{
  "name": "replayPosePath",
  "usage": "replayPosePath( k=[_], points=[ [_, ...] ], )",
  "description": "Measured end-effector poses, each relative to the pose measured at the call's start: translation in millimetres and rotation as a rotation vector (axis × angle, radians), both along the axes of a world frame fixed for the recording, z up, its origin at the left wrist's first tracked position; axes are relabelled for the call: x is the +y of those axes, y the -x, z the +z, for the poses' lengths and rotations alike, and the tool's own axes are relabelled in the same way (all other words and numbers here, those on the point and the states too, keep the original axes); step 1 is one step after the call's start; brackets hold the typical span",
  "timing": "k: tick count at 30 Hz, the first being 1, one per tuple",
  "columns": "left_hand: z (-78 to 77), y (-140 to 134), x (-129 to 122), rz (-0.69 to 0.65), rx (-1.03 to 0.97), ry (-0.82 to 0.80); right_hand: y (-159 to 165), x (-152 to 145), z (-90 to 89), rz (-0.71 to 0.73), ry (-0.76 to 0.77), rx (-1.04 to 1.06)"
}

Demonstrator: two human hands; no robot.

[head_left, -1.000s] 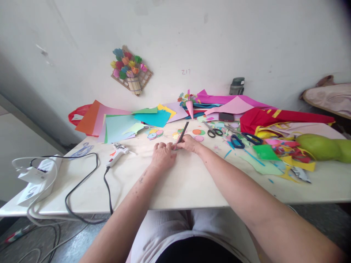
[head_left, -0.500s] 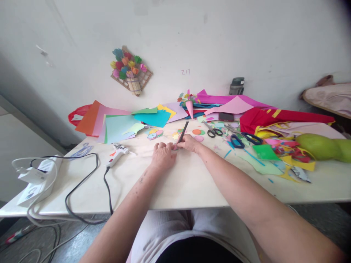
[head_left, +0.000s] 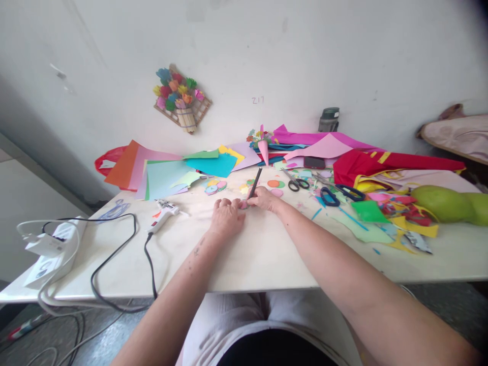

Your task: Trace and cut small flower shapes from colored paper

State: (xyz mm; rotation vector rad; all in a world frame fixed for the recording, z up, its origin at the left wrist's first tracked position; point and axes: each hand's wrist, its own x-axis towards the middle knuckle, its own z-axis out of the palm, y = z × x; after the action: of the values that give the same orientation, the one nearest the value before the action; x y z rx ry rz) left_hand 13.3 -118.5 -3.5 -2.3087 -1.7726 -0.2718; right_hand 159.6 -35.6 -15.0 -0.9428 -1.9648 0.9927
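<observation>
My right hand (head_left: 264, 199) is closed around a black pen (head_left: 256, 182), which leans with its upper end pointing away from me. The pen's lower end meets a small pink paper piece (head_left: 243, 205) on the table between my hands. My left hand (head_left: 226, 217) lies on the table with its fingers spread, its index side touching that pink piece. Its fingertips are partly hidden from view. Just beyond the hands are coloured paper circles: an orange one (head_left: 273, 183), a pink one (head_left: 277, 192) and a loose cluster (head_left: 215, 187) further left.
A hot glue gun (head_left: 162, 217) lies left, its black cord running toward a power strip (head_left: 57, 254). Black-handled scissors (head_left: 298, 184) and blue-handled scissors (head_left: 330, 196) lie right, near paper scraps (head_left: 412, 208). Coloured sheets (head_left: 163, 178) and a pink paper cone (head_left: 264, 152) are along the wall.
The pen and my right hand have shifted very slightly at the pink piece. My left hand stays in place.
</observation>
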Motion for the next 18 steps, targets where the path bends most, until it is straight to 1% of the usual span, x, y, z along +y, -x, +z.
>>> replayPosePath(
  k=[7, 12, 16, 18],
  points=[
    [0.4, 0.1, -0.3, 0.008, 0.010, -0.008, -1.4, 1.7, 0.3, 0.008, 0.011, -0.013],
    [0.8, -0.9, -0.8, 0.010, 0.013, -0.006, -1.4, 2.4, -0.6, -0.025, 0.048, -0.001],
    [0.8, -1.1, -1.0, 0.017, 0.003, 0.001, -0.4, 1.4, 1.2, -0.049, 0.058, 0.094],
    [0.1, -0.6, -0.6, 0.020, -0.019, 0.002, 1.0, -0.3, 2.5, -0.026, 0.054, 0.156]
  ],
)
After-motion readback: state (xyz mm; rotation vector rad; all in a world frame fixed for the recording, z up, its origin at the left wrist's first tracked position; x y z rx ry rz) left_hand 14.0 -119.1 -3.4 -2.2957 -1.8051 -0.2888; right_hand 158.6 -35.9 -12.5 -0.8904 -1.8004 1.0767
